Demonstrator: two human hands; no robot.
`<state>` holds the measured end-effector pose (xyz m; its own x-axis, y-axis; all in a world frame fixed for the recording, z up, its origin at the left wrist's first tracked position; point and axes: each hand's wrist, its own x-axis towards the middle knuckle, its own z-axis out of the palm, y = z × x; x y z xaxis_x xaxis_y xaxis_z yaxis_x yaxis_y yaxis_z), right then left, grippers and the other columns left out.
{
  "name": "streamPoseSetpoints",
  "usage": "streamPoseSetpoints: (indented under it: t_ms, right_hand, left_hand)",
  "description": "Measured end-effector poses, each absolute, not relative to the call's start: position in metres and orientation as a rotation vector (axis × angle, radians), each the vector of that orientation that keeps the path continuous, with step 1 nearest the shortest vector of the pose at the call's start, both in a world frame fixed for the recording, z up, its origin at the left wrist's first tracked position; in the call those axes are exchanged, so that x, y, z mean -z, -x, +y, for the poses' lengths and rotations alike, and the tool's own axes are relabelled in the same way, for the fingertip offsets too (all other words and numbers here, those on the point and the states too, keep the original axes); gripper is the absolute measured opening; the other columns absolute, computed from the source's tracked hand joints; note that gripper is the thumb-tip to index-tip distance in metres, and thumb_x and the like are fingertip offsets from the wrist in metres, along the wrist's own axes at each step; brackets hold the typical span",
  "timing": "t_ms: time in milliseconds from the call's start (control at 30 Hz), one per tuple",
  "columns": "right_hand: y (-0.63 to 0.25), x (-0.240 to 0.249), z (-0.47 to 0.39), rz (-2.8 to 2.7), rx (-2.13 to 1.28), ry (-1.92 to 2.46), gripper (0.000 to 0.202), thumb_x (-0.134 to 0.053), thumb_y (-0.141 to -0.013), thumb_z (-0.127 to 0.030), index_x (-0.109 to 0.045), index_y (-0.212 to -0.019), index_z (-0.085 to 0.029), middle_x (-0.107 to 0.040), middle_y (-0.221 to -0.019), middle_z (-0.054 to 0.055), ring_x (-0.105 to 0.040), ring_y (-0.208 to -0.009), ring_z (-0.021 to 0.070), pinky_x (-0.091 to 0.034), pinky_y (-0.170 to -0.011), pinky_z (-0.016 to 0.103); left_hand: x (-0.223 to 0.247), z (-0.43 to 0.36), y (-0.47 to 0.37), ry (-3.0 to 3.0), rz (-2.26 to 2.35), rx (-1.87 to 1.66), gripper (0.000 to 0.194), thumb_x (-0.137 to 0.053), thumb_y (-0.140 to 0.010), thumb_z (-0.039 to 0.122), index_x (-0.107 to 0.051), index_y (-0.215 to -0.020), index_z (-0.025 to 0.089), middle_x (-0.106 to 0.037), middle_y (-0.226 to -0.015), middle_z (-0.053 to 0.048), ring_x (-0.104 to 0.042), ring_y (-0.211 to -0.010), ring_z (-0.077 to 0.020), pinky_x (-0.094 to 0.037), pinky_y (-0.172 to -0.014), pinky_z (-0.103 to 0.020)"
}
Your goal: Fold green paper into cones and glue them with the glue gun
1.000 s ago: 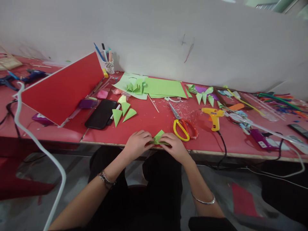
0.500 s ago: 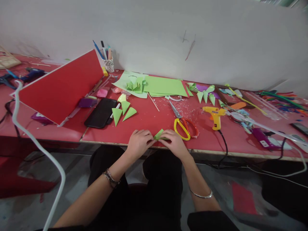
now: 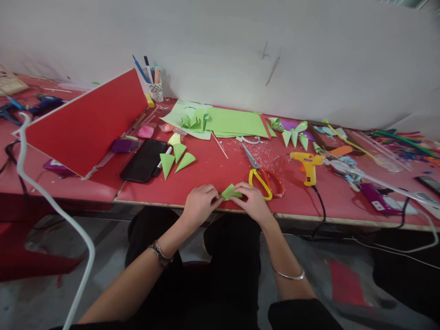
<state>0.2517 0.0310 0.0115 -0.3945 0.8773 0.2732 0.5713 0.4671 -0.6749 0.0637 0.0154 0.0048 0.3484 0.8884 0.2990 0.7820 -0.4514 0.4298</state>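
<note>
Above a grey floor (image 3: 112,252), at the near edge of the red counter (image 3: 213,175), the left hand (image 3: 201,204) and right hand (image 3: 253,202) each pinch an end of a folded green paper (image 3: 228,192), grips almost closed. Its long axis runs sideways, one corner pointing wallward. Beyond lie scissors (image 3: 255,165), green sheets (image 3: 237,123) and the pale wall (image 3: 213,50).

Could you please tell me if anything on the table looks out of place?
Yes: small pale scraps are scattered over the red tabletop beside the scissors, as if left unswept. The scissors' handles also look mismatched, one yellow, one orange-red.
</note>
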Motion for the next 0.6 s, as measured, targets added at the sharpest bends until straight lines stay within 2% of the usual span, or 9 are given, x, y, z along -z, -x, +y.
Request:
streamPoseSetpoints:
  t_ms: [200, 367, 600]
  right_hand:
    - [-0.2481, -0.0087, 0.0317, -2.107, -0.601, 1.253, 0.007, -0.059, -0.077, -0.024, -0.056, -0.076, -0.018, -0.056, -0.080, 0.003, -0.054, -0.076, 0.0153, -0.042, -0.070, 0.027]
    - [-0.2462, -0.0061, 0.0319, -2.107, -0.497, 1.303, 0.014, -0.055, -0.078, -0.024, -0.049, -0.066, -0.018, -0.049, -0.076, 0.003, -0.049, -0.072, 0.0156, -0.040, -0.070, 0.029]
    - [-0.2445, -0.0042, 0.0297, -2.096, -0.438, 1.327, 0.016, -0.048, -0.079, -0.021, -0.043, -0.064, -0.019, -0.047, -0.077, 0.003, -0.047, -0.074, 0.0162, -0.040, -0.071, 0.030]
  left_hand:
    - [-0.0053, 0.0153, -0.0648, -2.390, 1.533, -0.724, 0.022, -0.053, -0.082, 0.031, -0.056, -0.066, 0.016, -0.053, -0.068, 0.000, -0.048, -0.063, -0.0113, -0.033, -0.060, -0.024]
    - [-0.0064, 0.0153, -0.0651, -2.358, 1.556, -0.715, 0.025, -0.053, -0.082, 0.033, -0.052, -0.064, 0.016, -0.050, -0.067, 0.001, -0.046, -0.061, -0.0117, -0.032, -0.057, -0.025]
    - [-0.0073, 0.0162, -0.0649, -2.348, 1.569, -0.686, 0.027, -0.051, -0.083, 0.032, -0.049, -0.062, 0.016, -0.048, -0.065, 0.001, -0.045, -0.059, -0.0118, -0.032, -0.054, -0.025]
